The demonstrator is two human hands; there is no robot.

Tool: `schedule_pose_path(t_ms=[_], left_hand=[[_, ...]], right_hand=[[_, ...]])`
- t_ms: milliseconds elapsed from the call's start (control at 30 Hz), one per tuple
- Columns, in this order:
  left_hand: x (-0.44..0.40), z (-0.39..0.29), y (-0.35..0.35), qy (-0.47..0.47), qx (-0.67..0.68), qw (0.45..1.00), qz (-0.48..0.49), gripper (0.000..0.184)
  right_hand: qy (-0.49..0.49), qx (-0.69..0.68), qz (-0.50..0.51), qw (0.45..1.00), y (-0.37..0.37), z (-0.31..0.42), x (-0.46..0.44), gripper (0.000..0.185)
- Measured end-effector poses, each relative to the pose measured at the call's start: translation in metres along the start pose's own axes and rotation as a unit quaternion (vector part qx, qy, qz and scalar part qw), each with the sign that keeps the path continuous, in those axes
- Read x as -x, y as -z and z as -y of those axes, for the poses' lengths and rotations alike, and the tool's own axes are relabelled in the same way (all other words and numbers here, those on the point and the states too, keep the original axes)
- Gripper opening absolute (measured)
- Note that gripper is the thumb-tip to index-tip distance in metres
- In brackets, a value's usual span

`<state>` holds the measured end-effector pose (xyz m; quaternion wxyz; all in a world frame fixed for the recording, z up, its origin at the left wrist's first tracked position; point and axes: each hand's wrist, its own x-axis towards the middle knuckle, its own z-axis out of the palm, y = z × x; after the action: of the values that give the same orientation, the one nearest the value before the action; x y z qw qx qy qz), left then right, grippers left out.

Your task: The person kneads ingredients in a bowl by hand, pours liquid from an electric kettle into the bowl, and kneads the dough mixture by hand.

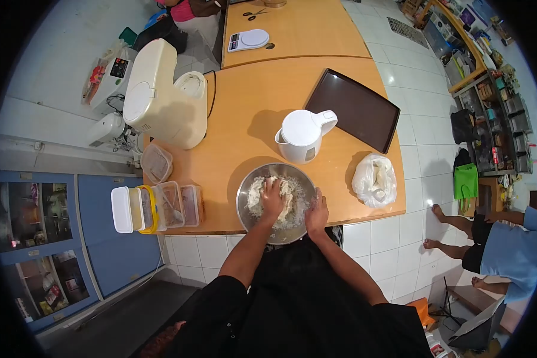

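Down at the front edge of the wooden table (244,113), a metal bowl (278,237) is sitting close to the body, and pale, ragged dough (256,197) is lying inside it, looser bits showing toward the right wall. Right in the thick of it, the left hand (272,200) is resting on the mix! Its fingers are looking slightly parted, but the tips are hiding, so whether they are gripping any dough, the view isn't telling. And over on the other flank, the right hand (317,212) is touching the bowl's side, fingers looking nearly straight; whether they are pinching the rim is staying unclear.

Good technique here is probably calling for folding loose bits inward from the wall, then pressing with the palm rather than poking with the tips. Steadying is counting too: the bowl is sitting near the table's edge, so pushing down is looking safer than pushing sideways. Mind the white kettle (301,128), which is standing just behind the rim!
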<state>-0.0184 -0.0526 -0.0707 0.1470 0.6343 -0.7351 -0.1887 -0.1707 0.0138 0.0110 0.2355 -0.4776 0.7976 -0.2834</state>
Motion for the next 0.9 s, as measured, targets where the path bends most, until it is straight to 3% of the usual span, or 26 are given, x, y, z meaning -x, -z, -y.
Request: schedule_pose_path(t_ms=[133, 233, 333, 433, 633, 733, 833, 900], left_hand=[[0.008, 0.009, -0.007, 0.008, 0.063, 0.998, 0.002, 0.064], [0.028, -0.015, 0.017, 0.024, 0.030, 0.988, 0.147, 0.068], [0.055, -0.023, 0.018, 0.014, -0.014, 0.975, 0.223, 0.068], [0.080, -0.026, 0.018, -0.026, 0.024, 0.978, 0.204, 0.069], [0.076, -0.043, 0.060, 0.031, 0.051, 0.953, 0.297, 0.062], [0.067, -0.043, 0.082, 0.032, 0.122, 0.961, 0.248, 0.043], [0.065, -0.055, 0.102, 0.056, 0.062, 0.965, 0.247, 0.041], [0.078, -0.043, 0.074, 0.017, 0.041, 0.968, 0.247, 0.043]], right_hand=[[-0.009, -0.005, -0.010, 1.000, -0.002, 0.000, 0.001, 0.047], [-0.008, -0.006, -0.028, 1.000, -0.006, -0.001, -0.002, 0.048], [-0.008, -0.002, -0.038, 0.999, -0.009, -0.002, -0.001, 0.046], [-0.005, 0.009, -0.027, 1.000, -0.010, 0.000, -0.002, 0.045], [0.002, -0.001, -0.043, 0.999, -0.012, 0.000, -0.002, 0.047], [-0.005, 0.004, -0.038, 0.999, -0.010, -0.005, -0.004, 0.048], [-0.025, -0.011, -0.017, 0.999, -0.004, 0.004, -0.003, 0.047], [-0.042, -0.017, 0.000, 0.999, 0.001, 0.010, -0.001, 0.045]])
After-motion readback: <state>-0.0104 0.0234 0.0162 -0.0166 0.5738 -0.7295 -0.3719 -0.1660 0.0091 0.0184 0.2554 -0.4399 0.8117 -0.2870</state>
